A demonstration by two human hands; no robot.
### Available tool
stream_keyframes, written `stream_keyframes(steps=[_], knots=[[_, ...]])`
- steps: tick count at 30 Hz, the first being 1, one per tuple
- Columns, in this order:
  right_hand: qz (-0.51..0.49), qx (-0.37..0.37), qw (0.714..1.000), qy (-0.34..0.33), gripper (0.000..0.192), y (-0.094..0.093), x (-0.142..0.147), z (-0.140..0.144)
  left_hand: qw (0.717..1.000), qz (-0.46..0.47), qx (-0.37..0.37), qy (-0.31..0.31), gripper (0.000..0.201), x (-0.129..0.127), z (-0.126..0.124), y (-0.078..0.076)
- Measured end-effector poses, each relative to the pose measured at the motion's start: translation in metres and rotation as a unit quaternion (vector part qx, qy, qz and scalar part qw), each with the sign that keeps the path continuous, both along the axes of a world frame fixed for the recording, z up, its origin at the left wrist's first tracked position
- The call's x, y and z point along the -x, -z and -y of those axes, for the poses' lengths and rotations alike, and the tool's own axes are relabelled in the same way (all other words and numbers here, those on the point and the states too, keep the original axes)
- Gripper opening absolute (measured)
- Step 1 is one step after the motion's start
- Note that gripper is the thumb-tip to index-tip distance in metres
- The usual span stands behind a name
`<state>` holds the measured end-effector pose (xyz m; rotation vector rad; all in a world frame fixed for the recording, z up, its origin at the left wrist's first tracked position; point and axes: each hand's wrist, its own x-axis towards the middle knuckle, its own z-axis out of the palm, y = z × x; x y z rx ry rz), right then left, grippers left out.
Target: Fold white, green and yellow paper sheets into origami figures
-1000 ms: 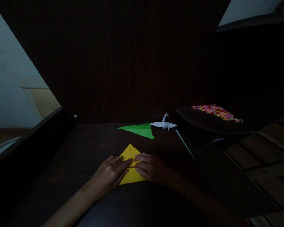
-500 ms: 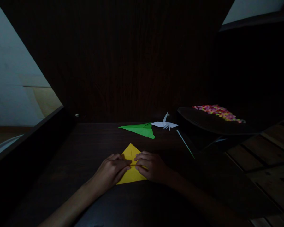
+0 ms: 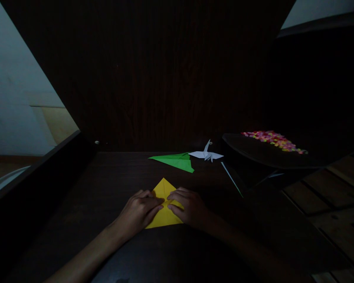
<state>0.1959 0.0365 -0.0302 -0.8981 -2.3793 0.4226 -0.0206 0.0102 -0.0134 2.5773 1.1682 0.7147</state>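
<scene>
A yellow sheet of origami paper lies on the dark wooden table, one pointed corner facing away from me and creases running across it. My left hand rests on its left side, thumb and fingers pressed together on the paper near the middle. From the right, my right hand grips the paper, its fingertips close to those of the left. The hands hide both side edges of the sheet. Beyond them lie a green paper plane and a white paper crane.
A thin paper strip lies to the right of the crane. On a dark curved shelf at the right sits a pile of small colourful pieces. A dark upright panel stands behind, and a raised ledge borders the left.
My right fingers have shifted slightly on the yellow paper, the thumb moving up near its middle. The left hand stays almost where it was.
</scene>
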Motion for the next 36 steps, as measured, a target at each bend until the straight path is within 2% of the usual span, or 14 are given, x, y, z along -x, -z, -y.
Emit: stream_keyframes(steps=[7,16,24,29,36], knots=[[0.001,0.009,1.0,0.019,0.011,0.001,0.002,0.0,1.0,-0.012,-0.011,-0.011,0.023,0.001,-0.001,0.004],[0.0,0.02,1.0,0.009,0.019,-0.002,0.001,-0.001,0.999,-0.005,-0.019,-0.026,0.037,0.006,-0.003,0.004],[0.0,0.006,1.0,0.005,0.034,0.003,-0.004,-0.007,1.0,-0.006,0.011,-0.011,0.037,0.009,-0.004,0.003],[-0.015,0.017,1.0,0.002,0.033,0.004,-0.005,-0.009,0.999,0.001,0.032,-0.005,0.04,0.009,-0.004,0.0],[-0.022,0.015,1.0,0.001,0.033,0.009,-0.005,-0.012,0.999,-0.036,-0.002,-0.004,0.029,0.011,-0.004,0.002]])
